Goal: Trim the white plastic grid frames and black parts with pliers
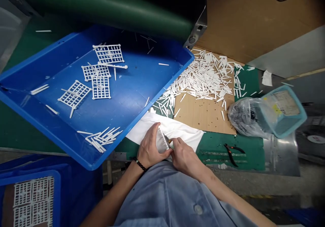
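Close in front of my body, my left hand [149,147] wraps round a whitish plastic piece [161,143] with a row of small teeth along its edge. My right hand [185,155] is closed on a small knife-like tool [168,141]; its dark tip lies against the piece, and most of its handle is hidden in my fingers. Under both hands a white cloth [182,129] covers the table edge. A blue tray [127,101] to the left holds white plastic grids [109,54] and a small heap of white pins [103,139].
Many loose white pins [203,74] cover a cardboard sheet [203,113]. Cutting pliers [231,156] with orange-marked handles lie on the green table at right, near a tipped light-blue bin [291,108] with a plastic bag [245,117]. A green roller [114,10] overhangs the back.
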